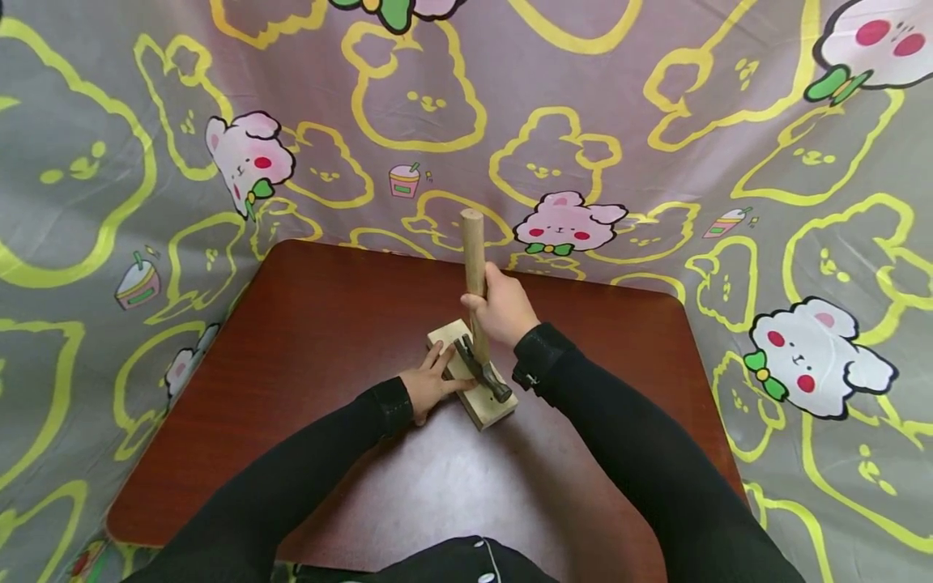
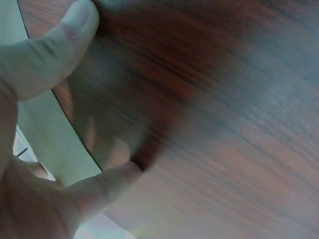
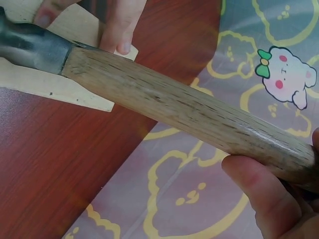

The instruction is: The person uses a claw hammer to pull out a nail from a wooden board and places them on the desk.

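Hammer [image 1: 479, 340]: head down at the wood block [image 1: 481, 407], handle standing steeply up; claw towards the block's far end, striking face towards the near end.
Done so far: hammer taken in hand, head set at the wood, block braced. Looks like mid-work, as I judge it.
Left to do: hammer not yet lifted off, wood not yet let go. Whether the claw has hold of anything cannot be told. One small dark mark [image 3: 51, 93] shows on the wood; hole or something driven in, unclear.
Hammer from right hand [image 1: 508, 308]: handle passes through the grip, head below it, butt end sticking out above.
Hammer from left hand [image 1: 428, 389]: head just beside the fingers, on their right.
Right hand grip: fingers curled round the handle, closed up on it, partway along.
Left hand hold: fingers spread, fairly straight, laid on the wood; seems to press it steady, no tight clasp made out.
Block's place: flat on the red-brown table [image 1: 328, 324], set askew, under the hammer's head.
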Demonstrator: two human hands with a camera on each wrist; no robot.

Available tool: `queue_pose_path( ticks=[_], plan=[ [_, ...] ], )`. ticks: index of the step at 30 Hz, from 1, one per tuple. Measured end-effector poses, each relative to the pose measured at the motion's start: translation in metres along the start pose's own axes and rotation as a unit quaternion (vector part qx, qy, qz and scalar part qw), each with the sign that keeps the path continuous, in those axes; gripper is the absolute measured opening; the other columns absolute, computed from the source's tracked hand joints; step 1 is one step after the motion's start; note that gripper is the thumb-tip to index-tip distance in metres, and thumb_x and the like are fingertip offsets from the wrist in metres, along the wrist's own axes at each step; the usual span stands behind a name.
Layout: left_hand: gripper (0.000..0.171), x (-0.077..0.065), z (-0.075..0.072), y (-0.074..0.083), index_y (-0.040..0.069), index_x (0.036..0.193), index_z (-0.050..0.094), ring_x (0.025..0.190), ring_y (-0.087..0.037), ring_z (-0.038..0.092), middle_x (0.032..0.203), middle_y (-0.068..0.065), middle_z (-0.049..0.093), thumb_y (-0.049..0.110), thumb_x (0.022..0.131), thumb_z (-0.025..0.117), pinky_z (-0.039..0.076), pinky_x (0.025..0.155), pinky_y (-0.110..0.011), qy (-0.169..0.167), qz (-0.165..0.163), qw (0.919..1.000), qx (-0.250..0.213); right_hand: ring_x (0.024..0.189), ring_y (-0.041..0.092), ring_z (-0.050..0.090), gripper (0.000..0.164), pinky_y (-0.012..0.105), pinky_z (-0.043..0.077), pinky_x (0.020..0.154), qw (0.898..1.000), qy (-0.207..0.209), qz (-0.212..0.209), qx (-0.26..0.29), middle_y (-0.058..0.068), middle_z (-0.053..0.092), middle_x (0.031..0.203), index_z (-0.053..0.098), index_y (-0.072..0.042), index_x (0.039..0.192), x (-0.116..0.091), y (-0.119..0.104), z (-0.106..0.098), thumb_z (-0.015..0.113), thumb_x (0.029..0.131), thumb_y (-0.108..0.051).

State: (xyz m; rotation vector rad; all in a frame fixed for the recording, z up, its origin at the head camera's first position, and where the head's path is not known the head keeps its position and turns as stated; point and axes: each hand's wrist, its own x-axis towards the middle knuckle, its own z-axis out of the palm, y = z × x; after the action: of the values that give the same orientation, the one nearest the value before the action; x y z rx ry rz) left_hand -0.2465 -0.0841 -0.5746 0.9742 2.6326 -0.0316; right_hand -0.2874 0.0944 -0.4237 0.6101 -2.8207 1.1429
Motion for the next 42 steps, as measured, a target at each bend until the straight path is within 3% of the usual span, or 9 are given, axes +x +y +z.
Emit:
queue_pose_path(
  ticks=[12, 25, 35, 42],
  plan=[
    [0.121, -0.001, -0.013, -0.003, 0.047, 0.155, 0.03, 0.146, -0.047, -0.006, 0.162, -0.026, -0.008, 0.005, 0.061, 0.095, 0.046, 0.047, -0.023, 0.003, -0.006, 1.0, 0.004, 0.095, 0.034, 0.069, 0.041, 0.051, 0.056, 0.077, 0.999, 0.033, -0.025, 0.024, 0.018, 0.067, 0.107, 0.048, 0.001, 0.126, -0.022, 0.002, -0.011, 0.068, 0.097, -0.018],
    [0.124, 0.002, -0.013, -0.013, 0.044, 0.155, 0.032, 0.146, -0.048, -0.004, 0.161, -0.027, -0.007, 0.003, 0.057, 0.095, 0.055, 0.065, -0.038, 0.022, 0.003, 0.9997, 0.01, 0.099, 0.029, 0.069, 0.037, 0.045, 0.058, 0.077, 0.992, 0.077, -0.084, 0.052, 0.014, 0.066, 0.111, 0.047, 0.0, 0.125, -0.054, 0.015, -0.016, 0.067, 0.097, -0.012],
    [0.121, -0.001, -0.015, -0.006, 0.044, 0.154, 0.036, 0.147, -0.044, -0.002, 0.163, -0.024, -0.004, 0.001, 0.057, 0.095, 0.05, 0.054, -0.029, 0.015, -0.01, 0.9998, -0.004, 0.099, 0.029, 0.069, 0.035, 0.046, 0.058, 0.076, 0.991, 0.093, -0.08, 0.055, 0.013, 0.067, 0.111, 0.049, 0.0, 0.124, -0.058, 0.021, -0.016, 0.067, 0.097, -0.012],
    [0.121, -0.004, 0.005, -0.002, 0.047, 0.154, 0.033, 0.148, -0.042, -0.004, 0.163, -0.022, -0.004, 0.003, 0.059, 0.095, 0.051, 0.059, -0.033, 0.019, -0.008, 0.9995, -0.025, 0.099, 0.026, 0.068, 0.032, 0.045, 0.057, 0.077, 0.989, 0.109, -0.032, 0.092, 0.009, 0.069, 0.109, 0.054, 0.0, 0.121, -0.071, 0.03, -0.018, 0.069, 0.095, -0.01]
  ],
)
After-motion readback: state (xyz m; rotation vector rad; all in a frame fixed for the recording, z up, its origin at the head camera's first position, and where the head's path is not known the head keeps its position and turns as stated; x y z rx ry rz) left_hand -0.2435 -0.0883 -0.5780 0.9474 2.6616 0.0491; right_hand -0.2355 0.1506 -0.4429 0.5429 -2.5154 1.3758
